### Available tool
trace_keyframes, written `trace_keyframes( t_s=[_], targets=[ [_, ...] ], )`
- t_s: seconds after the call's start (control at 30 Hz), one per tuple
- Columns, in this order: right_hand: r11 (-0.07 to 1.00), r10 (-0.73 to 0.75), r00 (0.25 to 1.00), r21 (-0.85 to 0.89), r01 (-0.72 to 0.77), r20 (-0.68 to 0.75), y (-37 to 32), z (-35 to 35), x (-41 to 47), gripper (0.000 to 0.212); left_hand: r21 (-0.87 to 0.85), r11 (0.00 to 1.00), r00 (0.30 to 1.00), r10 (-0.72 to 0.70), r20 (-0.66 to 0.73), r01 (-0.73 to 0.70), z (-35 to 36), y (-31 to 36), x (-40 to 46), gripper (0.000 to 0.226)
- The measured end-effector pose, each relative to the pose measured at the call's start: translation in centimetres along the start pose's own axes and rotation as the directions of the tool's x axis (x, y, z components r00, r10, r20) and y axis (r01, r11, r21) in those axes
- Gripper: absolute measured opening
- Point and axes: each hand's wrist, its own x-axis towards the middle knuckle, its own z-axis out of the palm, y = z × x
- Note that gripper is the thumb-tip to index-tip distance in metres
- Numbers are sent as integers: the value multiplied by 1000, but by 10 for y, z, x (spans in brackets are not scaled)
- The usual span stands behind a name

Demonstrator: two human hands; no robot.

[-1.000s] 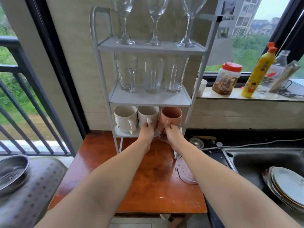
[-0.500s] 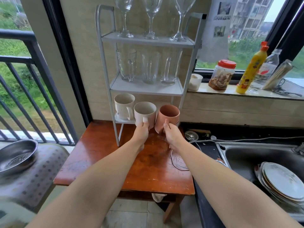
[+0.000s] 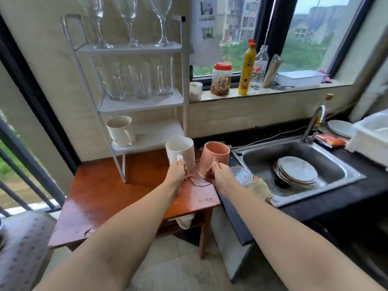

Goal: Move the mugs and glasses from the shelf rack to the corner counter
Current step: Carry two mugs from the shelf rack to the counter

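Observation:
My left hand (image 3: 178,172) grips the handle of a cream mug (image 3: 182,151), held in the air right of the white shelf rack (image 3: 183,80). My right hand (image 3: 220,175) holds a pink mug (image 3: 213,158) by its handle, just left of the sink. One speckled cream mug (image 3: 119,131) stands on the rack's bottom shelf. Three clear glass mugs (image 3: 138,80) fill the middle shelf, and three wine glasses (image 3: 128,22) stand on the top shelf.
The rack stands on a red-brown wooden table (image 3: 109,198). To the right a steel sink (image 3: 340,175) holds stacked plates (image 3: 296,172). The black counter (image 3: 357,196) carries a white tub (image 3: 371,139). Jar (image 3: 221,78) and yellow bottle (image 3: 247,70) sit on the windowsill.
Both hands lifted the cream and pink mugs off the bottom shelf and carried them right, toward the sink. My view turned right with them.

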Motion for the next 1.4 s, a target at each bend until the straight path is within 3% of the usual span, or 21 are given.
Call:
trace_keyframes(
  t_s=[0.13,0.3,0.43,0.6,0.7,0.8,0.93,1.17,1.4],
  targets=[
    [998,13,986,69,-2,-165,14,-56,-46,37,-5,1000,988,-25,150,26,38,-20,-37,38],
    [995,64,923,100,-28,-379,33,-147,-99,46,137,987,929,-129,347,86,103,-52,-75,27],
    [980,89,834,196,24,-545,41,-224,-152,50,189,979,855,-160,493,74,169,-70,-125,12],
    [973,125,703,224,50,-700,62,-338,-224,51,215,970,736,-228,638,114,276,-99,-206,34],
    [969,152,615,238,60,-774,70,-410,-272,51,237,962,674,-265,690,135,346,-123,-253,36],
    [970,169,525,234,61,-834,77,-479,-325,51,289,952,638,-283,716,98,416,-150,-304,32],
    [967,200,383,245,73,-902,95,-566,-401,51,355,934,519,-325,791,43,500,-184,-386,21],
    [934,295,194,326,147,-935,119,-653,-477,44,440,897,342,-428,837,47,587,-217,-484,31],
    [897,341,111,359,257,-933,127,-749,-511,42,507,862,204,-497,843,3,691,-238,-544,32]
  ],
)
